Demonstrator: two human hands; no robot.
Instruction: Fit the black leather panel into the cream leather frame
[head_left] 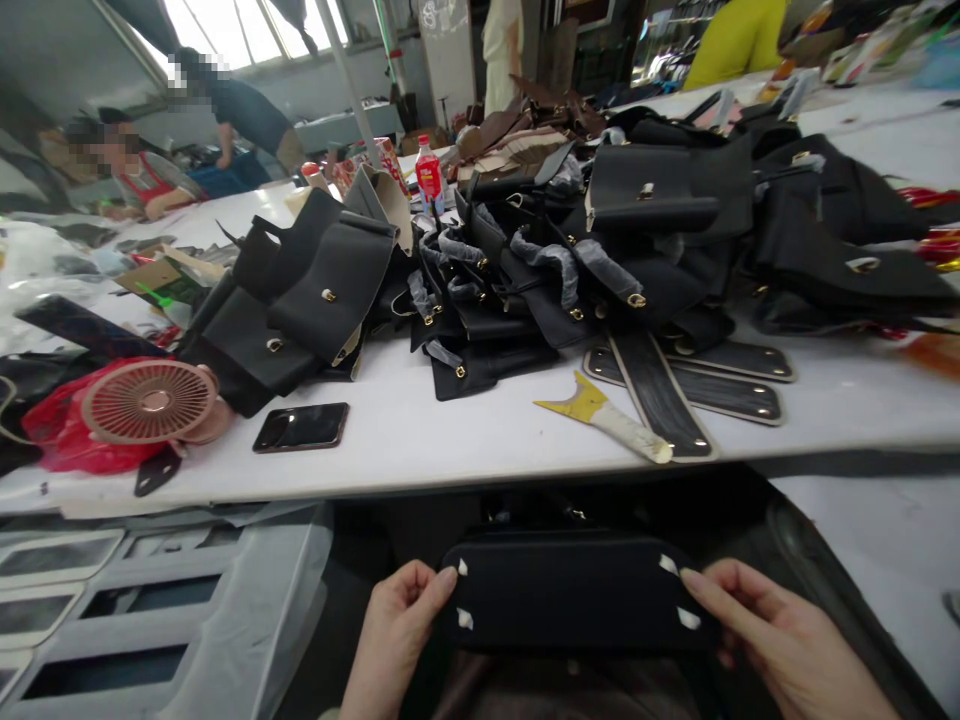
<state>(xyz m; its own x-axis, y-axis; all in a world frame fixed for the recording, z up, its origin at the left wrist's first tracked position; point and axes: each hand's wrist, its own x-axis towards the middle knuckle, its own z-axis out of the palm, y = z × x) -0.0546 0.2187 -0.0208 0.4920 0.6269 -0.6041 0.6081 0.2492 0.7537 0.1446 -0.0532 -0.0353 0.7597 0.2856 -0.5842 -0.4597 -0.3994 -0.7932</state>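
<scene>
Below the table's front edge I hold a black oblong bag base [574, 592] with small white paper-wrapped studs near its corners. My left hand [397, 625] grips its left end, thumb by the upper left stud. Its right end sits in my right hand [780, 640], fingers along the edge beside the right studs. The base lies flat, bottom face up, over my lap.
On the white table [450, 440] lie a heap of black leather bag parts [600, 230], black base strips [675, 385], a yellow scraper with taped handle [607, 415], a phone [301, 427], a pink fan [148, 400] and a red bottle [430, 175]. People work at the back.
</scene>
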